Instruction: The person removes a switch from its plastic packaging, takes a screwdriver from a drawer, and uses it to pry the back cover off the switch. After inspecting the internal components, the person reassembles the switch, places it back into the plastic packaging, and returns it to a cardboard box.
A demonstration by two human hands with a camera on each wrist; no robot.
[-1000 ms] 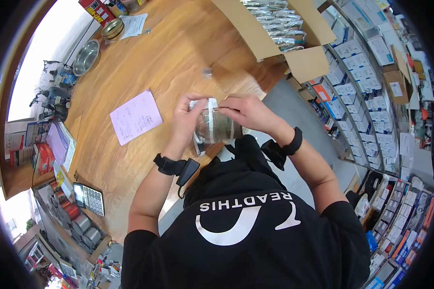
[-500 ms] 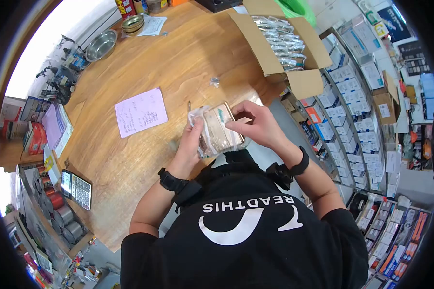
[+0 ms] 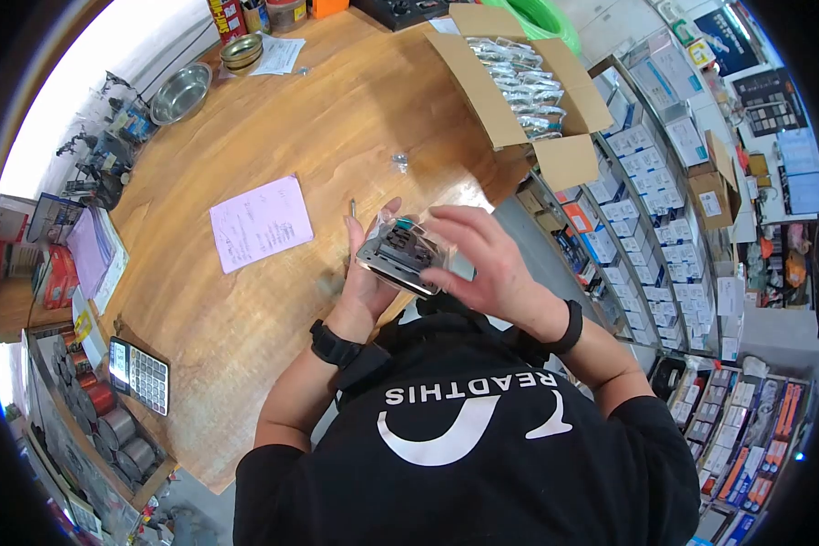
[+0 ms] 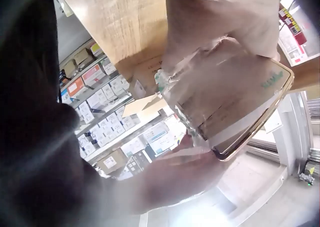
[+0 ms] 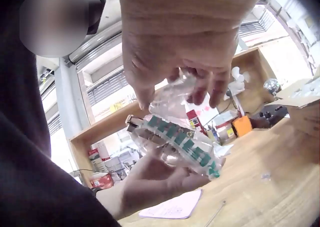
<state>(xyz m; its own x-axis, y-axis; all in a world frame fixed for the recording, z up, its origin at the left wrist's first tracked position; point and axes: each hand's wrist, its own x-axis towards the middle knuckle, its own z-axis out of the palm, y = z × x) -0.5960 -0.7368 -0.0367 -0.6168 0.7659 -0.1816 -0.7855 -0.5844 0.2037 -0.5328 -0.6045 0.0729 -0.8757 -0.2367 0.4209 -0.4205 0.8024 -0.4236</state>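
A flat rectangular unit (image 3: 393, 271) with a dark face and metallic edge is wrapped in a clear plastic bag (image 5: 170, 102). Teal marks run along one side in the right wrist view. My left hand (image 3: 366, 287) holds the unit from below, thumb up beside its left edge and fingertips behind the far edge. Over the unit's right side, my right hand (image 3: 500, 273) grips loose plastic, which rises between its curved fingers in the right wrist view. A pale panel (image 4: 230, 107) with teal writing shows through the film in the left wrist view.
On the wooden table (image 3: 273, 355) lie a pink note sheet (image 3: 262, 225), a thin metal rod (image 3: 352, 207) and a small clear scrap (image 3: 399, 162). A calculator (image 3: 139, 375) sits at the left, a steel bowl (image 3: 181, 94) farther back. An open carton (image 3: 578, 91) holds several silvery packets.
The unit has been tilted so its dark face shows instead of the pale panel with teal writing. The right hand has moved from its top to its right side, fingers spread wider.
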